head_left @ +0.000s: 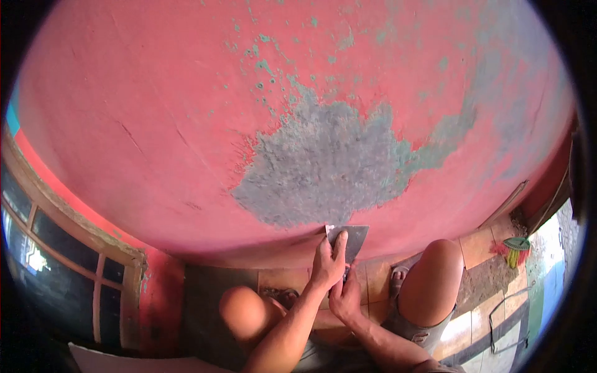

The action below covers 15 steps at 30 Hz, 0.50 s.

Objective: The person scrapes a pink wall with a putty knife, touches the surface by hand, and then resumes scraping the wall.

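Observation:
A broad flat scraper has its straight edge against the red wall, at the lower border of a bare grey patch. My left hand is on the blade, with a finger stretched along its face. Just below, my right hand is closed around the scraper's handle, which the fingers mostly hide. Green spots of older paint show above and to the right of the patch.
My bent knees frame both hands, with sandalled feet on the tiled floor. At the right stands a broom with coloured bristles, near a dirt heap. A framed glass window is on the left.

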Each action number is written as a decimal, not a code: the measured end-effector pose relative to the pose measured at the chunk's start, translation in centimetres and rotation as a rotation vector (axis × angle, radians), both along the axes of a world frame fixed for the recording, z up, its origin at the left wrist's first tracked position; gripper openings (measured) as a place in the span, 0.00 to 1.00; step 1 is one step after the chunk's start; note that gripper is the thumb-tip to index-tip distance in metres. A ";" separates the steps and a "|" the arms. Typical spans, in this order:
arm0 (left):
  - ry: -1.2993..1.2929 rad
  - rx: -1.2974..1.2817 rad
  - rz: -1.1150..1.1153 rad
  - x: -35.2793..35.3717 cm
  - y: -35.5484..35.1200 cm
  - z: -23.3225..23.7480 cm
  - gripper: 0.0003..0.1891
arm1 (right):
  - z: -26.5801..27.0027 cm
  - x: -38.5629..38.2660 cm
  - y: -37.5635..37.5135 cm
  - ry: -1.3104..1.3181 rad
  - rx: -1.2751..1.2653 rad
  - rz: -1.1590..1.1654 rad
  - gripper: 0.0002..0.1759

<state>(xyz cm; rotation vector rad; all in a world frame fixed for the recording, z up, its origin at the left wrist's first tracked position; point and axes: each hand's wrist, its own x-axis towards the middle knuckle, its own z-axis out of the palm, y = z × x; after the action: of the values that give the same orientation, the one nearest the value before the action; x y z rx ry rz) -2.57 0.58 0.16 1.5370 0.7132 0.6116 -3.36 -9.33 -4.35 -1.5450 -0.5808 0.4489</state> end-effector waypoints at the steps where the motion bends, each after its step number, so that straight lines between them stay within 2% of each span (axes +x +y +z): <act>1: 0.012 0.051 0.002 0.0 0.1 0.3 0.23 | -1.1 -0.4 -0.2 0.007 -0.007 -0.007 0.21; 2: 0.023 0.102 0.003 -0.1 0.1 0.6 0.23 | -1.6 -0.4 -0.1 0.013 -0.014 -0.016 0.21; 4: 0.049 0.197 0.005 -0.1 0.1 0.6 0.22 | -0.6 0.1 0.2 -0.169 0.042 -0.046 0.20; 5: -0.083 -0.079 -0.046 0.1 0.4 -0.2 0.23 | -0.3 0.3 0.2 -0.178 0.042 -0.044 0.19; 8: -0.056 -0.053 -0.050 0.1 0.6 -0.3 0.23 | 0.6 0.4 0.1 -0.053 -0.010 0.008 0.16; 9: 0.014 0.005 -0.011 0.0 0.2 0.4 0.24 | 0.0 0.2 0.0 -0.001 -0.029 0.009 0.16; 10: 0.091 0.213 -0.041 -0.3 0.9 -1.0 0.24 | -1.1 -0.3 -0.1 0.050 -0.046 0.009 0.17; 11: 0.088 0.272 -0.032 -0.5 1.1 -2.4 0.23 | -1.7 -0.5 -0.1 0.102 -0.065 0.008 0.17; 12: 0.087 0.329 -0.023 -0.3 1.1 -2.6 0.23 | -1.7 -0.3 0.0 0.044 -0.034 -0.002 0.17; 14: -0.012 0.102 -0.033 0.0 0.3 0.2 0.23 | -1.8 -0.2 -0.1 -0.063 0.018 -0.024 0.17; 15: -0.054 -0.017 -0.039 0.0 0.0 1.1 0.23 | -1.1 0.0 -0.1 -0.020 0.014 -0.012 0.17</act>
<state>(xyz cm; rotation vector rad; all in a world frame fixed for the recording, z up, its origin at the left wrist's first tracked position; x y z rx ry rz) -2.54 0.61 1.26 1.5101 0.6448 0.6140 -3.31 -9.42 -5.41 -1.5408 -0.5893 0.4200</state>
